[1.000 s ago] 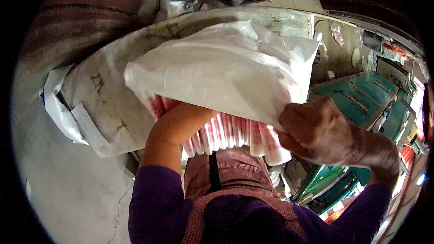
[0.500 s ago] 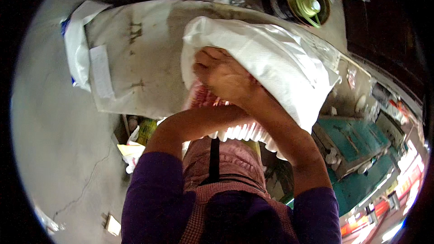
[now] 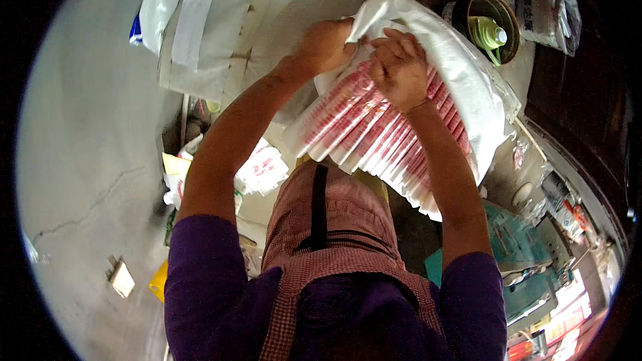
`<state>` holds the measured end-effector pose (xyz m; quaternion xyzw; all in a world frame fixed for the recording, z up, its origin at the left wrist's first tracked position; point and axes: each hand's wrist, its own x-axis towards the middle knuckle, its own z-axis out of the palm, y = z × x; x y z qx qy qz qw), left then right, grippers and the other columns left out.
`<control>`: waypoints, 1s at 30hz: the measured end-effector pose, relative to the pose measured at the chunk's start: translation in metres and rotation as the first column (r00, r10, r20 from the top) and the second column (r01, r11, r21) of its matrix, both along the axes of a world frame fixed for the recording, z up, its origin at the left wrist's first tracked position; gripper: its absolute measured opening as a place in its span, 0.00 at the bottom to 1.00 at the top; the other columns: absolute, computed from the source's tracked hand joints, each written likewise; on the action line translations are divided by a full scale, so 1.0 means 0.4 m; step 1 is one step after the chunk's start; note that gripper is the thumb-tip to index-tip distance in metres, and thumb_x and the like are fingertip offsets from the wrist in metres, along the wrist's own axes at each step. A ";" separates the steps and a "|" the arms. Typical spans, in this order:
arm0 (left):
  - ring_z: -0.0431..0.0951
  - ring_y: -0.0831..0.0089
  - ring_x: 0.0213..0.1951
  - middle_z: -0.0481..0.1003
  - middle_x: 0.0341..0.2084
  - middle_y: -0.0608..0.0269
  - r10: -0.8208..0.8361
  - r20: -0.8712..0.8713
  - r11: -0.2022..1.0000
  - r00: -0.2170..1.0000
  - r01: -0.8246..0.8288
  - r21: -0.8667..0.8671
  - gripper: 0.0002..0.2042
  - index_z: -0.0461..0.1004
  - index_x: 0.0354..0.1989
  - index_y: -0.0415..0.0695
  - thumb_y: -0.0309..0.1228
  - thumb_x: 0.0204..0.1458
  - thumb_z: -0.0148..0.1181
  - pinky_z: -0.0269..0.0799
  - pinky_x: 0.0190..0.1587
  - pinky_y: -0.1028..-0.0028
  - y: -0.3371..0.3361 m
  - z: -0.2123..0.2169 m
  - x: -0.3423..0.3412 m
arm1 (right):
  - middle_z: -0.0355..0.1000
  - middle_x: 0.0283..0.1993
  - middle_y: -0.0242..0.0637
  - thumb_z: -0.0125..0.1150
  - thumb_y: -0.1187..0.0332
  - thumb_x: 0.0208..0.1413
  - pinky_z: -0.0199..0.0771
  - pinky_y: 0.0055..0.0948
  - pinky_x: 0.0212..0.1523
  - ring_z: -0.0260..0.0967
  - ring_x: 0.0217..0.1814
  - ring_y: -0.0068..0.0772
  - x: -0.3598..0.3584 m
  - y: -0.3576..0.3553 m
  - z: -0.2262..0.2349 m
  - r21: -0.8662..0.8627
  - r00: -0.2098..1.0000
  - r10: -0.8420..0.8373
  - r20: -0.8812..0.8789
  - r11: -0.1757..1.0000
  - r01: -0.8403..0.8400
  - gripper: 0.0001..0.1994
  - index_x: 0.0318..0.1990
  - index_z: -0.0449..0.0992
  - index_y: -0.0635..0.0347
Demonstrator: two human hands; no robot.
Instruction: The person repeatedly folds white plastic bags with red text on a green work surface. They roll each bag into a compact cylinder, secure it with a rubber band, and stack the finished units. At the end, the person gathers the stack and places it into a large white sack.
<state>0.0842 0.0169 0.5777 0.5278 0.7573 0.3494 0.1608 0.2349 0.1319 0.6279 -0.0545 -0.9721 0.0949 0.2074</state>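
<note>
A white plastic sack (image 3: 471, 103) lies over a row of red-and-white printed, tube-like packets (image 3: 361, 117) on the worktable, and their pale ends fan out toward my apron. At the sack's far left edge, my left hand (image 3: 328, 45) is closed on the white plastic. My right hand (image 3: 401, 73) rests over the far end of the packets, just inside the sack's mouth. Its fingers are curled, and what they hold, if anything, is hidden.
A pale, stained cover (image 3: 234, 33) spreads over the table, with a white paper strip (image 3: 192, 27) on it. Far right stands a dark round container (image 3: 511, 20) with a green bottle (image 3: 485, 32) inside. A teal surface (image 3: 508, 237) sits low on the right.
My forearms were crossed over the sack; now they are apart, the left hand at its left edge. Much more of the packets shows. The whole view has shifted.
</note>
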 end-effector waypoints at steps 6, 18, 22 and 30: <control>0.78 0.54 0.42 0.76 0.37 0.49 0.034 0.239 0.999 0.970 -0.043 0.032 0.23 0.71 0.50 0.42 0.22 0.40 0.62 0.74 0.45 0.65 -0.365 0.229 0.193 | 0.73 0.45 0.40 0.58 0.60 0.48 0.61 0.45 0.58 0.64 0.57 0.44 0.118 0.095 -0.043 -0.228 0.935 -0.073 0.347 0.961 0.159 0.14 0.39 0.75 0.58; 0.71 0.69 0.51 0.71 0.50 0.59 0.344 0.881 0.826 0.326 -0.552 -0.118 0.26 0.61 0.58 0.38 0.24 0.49 0.59 0.68 0.52 0.71 -0.443 -0.235 0.377 | 0.65 0.60 0.31 0.59 0.56 0.47 0.38 0.62 0.68 0.50 0.70 0.41 0.283 -0.352 -0.103 -0.121 0.908 0.326 0.263 0.945 -0.304 0.19 0.49 0.74 0.43; 0.75 0.56 0.48 0.75 0.45 0.45 0.471 0.536 0.876 0.700 -0.441 -0.194 0.21 0.69 0.48 0.34 0.27 0.44 0.62 0.70 0.48 0.66 -0.425 -0.188 0.397 | 0.64 0.61 0.28 0.53 0.62 0.48 0.30 0.59 0.72 0.47 0.71 0.39 0.293 -0.338 -0.081 -0.050 0.889 0.288 0.355 0.956 -0.290 0.18 0.49 0.74 0.38; 0.66 0.66 0.57 0.63 0.59 0.52 0.218 0.818 0.952 0.533 -0.299 -0.059 0.37 0.44 0.68 0.39 0.28 0.52 0.59 0.61 0.59 0.67 -0.385 0.355 0.513 | 0.62 0.62 0.36 0.52 0.61 0.51 0.38 0.51 0.71 0.51 0.69 0.41 0.281 -0.221 -0.060 -0.334 0.837 0.219 0.502 0.941 -0.047 0.23 0.57 0.69 0.48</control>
